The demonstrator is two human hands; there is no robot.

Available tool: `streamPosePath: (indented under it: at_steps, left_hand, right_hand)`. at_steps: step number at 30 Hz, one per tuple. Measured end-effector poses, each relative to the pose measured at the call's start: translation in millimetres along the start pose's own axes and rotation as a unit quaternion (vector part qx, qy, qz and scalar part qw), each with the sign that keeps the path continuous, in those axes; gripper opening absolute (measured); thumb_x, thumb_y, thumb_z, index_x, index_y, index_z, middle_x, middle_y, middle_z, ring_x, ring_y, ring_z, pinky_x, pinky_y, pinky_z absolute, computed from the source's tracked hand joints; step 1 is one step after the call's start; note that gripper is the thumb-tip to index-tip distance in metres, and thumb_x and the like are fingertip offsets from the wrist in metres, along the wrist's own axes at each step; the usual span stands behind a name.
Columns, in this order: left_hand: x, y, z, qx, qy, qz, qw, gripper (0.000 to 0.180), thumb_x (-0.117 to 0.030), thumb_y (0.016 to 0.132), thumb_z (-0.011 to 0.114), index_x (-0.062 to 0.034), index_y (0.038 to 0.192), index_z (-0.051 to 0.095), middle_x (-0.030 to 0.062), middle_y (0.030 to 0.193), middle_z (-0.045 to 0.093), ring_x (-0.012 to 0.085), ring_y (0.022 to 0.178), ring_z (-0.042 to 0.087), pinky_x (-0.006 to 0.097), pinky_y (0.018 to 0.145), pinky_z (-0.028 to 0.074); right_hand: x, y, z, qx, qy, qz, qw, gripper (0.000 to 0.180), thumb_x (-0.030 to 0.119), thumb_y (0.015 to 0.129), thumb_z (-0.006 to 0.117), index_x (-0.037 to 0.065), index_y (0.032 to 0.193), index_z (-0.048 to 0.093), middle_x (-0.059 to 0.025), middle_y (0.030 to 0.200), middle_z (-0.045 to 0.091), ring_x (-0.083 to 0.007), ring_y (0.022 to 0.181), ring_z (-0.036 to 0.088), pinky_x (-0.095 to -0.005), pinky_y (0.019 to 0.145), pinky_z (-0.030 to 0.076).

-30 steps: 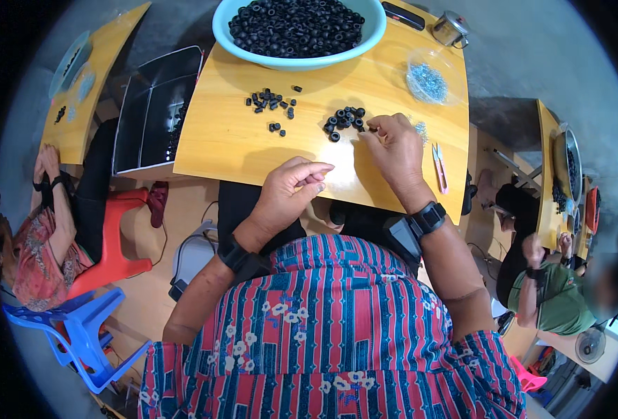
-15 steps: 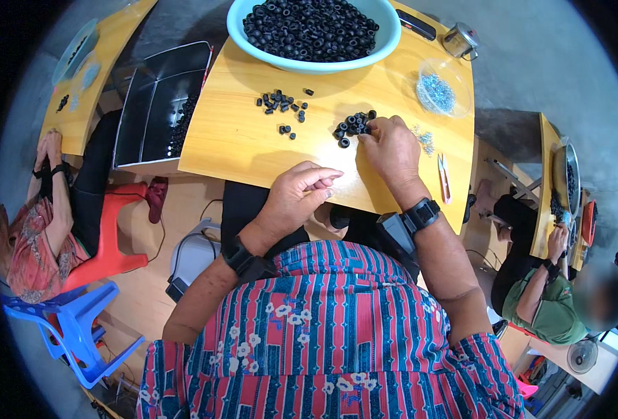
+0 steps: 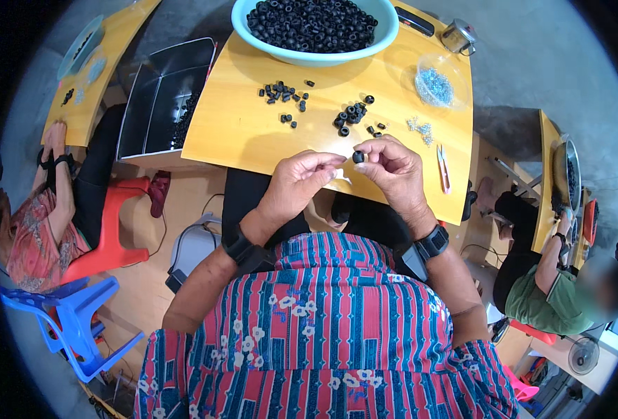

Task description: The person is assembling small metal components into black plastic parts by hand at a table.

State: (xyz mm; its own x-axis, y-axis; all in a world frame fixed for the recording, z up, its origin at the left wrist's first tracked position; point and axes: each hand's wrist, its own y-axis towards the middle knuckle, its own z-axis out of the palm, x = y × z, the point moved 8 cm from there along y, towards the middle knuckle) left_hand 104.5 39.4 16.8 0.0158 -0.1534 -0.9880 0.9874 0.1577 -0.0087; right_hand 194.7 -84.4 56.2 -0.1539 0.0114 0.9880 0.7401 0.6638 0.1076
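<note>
Between its thumb and fingertips, my right hand (image 3: 396,174) pinches a small black hollow cap (image 3: 358,157), with its round end showing. Close beside it on the left, my left hand (image 3: 293,183) has thumb and finger pressed together in a pinch. A whitish scrap shows at those fingertips, too small to name. Just beyond my hands lies a cluster of black caps (image 3: 351,115), with several loose ones at its right. Farther left is a scattered group of smaller black pieces (image 3: 281,92). Tiny clear bluish pieces (image 3: 424,130) lie right of the cluster.
A pale blue basin (image 3: 316,59) heaped with black caps stands at the table's far side. Along the right are a clear dish (image 3: 452,105), thread snips (image 3: 443,171) and a metal mug (image 3: 458,36). A black-lined box (image 3: 148,105) sits left; people sit on both sides.
My right hand has drawn back from the cluster toward my left hand, bringing a black cap. Several small pieces now lie loose where it was. My left hand has moved only slightly.
</note>
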Motion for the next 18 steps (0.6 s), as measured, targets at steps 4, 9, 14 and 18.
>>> streamPosePath:
  at_steps: [4, 9, 14, 18]
  left_hand:
    - [-3.4, -3.1, 7.5, -0.005, -0.062, -0.037, 0.997, 0.025, -0.011, 0.092, 0.056, 0.0040, 0.112, 0.060, 0.0052, 0.096, 0.064, 0.0090, 0.089, 0.058, 0.024, 0.082, 0.046]
    - [7.4, -8.4, 12.3, 0.031, -0.100, -0.078, 0.991, 0.025, -0.014, 0.092, 0.058, 0.0032, 0.110, 0.060, 0.0049, 0.097, 0.065, 0.0099, 0.088, 0.059, 0.025, 0.081, 0.048]
    - [-1.7, -11.1, 18.1, 0.014, -0.082, -0.070, 0.994, 0.025, -0.013, 0.092, 0.057, 0.0034, 0.110, 0.060, 0.0050, 0.097, 0.065, 0.0094, 0.088, 0.060, 0.023, 0.081, 0.048]
    - [0.4, -10.0, 19.5, 0.003, -0.088, -0.074, 0.993, 0.025, -0.013, 0.093, 0.056, 0.0037, 0.111, 0.059, 0.0051, 0.098, 0.065, 0.0091, 0.088, 0.060, 0.022, 0.080, 0.047]
  right_hand:
    - [3.0, -9.0, 9.3, 0.019, 0.037, 0.008, 0.999, 0.028, -0.005, 0.072, 0.071, 0.002, 0.099, 0.066, 0.0029, 0.080, 0.047, -0.0057, 0.074, 0.045, -0.0189, 0.071, 0.040]
    - [10.4, -15.4, 11.6, 0.011, -0.054, -0.032, 0.998, 0.027, -0.003, 0.072, 0.072, 0.003, 0.098, 0.067, 0.0026, 0.082, 0.048, -0.0052, 0.072, 0.046, -0.0185, 0.064, 0.040]
    - [29.3, -19.2, 13.6, -0.026, -0.188, -0.097, 0.977, 0.021, 0.004, 0.070, 0.073, 0.005, 0.089, 0.064, -0.0028, 0.074, 0.051, -0.0106, 0.058, 0.049, -0.0242, 0.052, 0.041]
    - [34.9, -20.6, 14.1, -0.020, -0.254, -0.127, 0.959, 0.019, 0.007, 0.072, 0.072, 0.006, 0.089, 0.063, -0.0057, 0.074, 0.053, -0.0143, 0.058, 0.052, -0.0256, 0.052, 0.043]
